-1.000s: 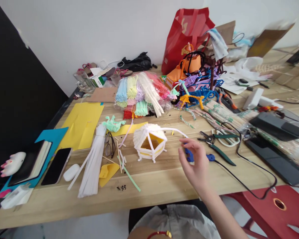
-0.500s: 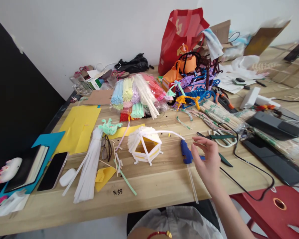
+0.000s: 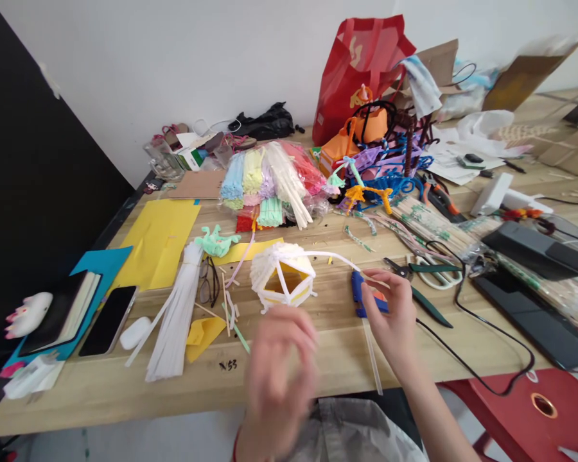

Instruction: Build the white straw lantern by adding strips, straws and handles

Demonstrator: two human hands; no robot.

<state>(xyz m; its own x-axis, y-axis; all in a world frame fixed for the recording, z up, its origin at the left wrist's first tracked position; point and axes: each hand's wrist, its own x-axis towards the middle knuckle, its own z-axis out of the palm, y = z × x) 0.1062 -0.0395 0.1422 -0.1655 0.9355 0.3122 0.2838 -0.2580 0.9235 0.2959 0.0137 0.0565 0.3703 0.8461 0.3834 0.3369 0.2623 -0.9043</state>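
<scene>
A small white pipe-cleaner lantern frame with yellow paper inside [image 3: 282, 277] stands on the wooden table [image 3: 318, 359]. One long white strand [image 3: 337, 258] trails from its top to the right. My right hand [image 3: 390, 314] hovers just right of it, with the index fingertip at the strand's end and the thumb apart below, over a blue glue gun [image 3: 359, 294]. A thin white stick [image 3: 373, 359] lies from the glue gun toward the table edge. My left hand [image 3: 279, 375] is raised in front of the lantern and is smeared by motion, so its fingers are unclear.
A bundle of white pipe cleaners [image 3: 176, 321], glasses [image 3: 207, 282], a phone [image 3: 108, 319] and yellow paper [image 3: 158, 240] lie at the left. Bagged coloured pipe cleaners [image 3: 270, 179] and a red bag [image 3: 361, 64] sit behind. Pliers and scissors [image 3: 428, 269], cables and dark devices [image 3: 534, 247] are at the right.
My left hand has risen into view from the bottom edge, blurred. My right hand has shifted slightly left, from beside the glue gun to the strand's end.
</scene>
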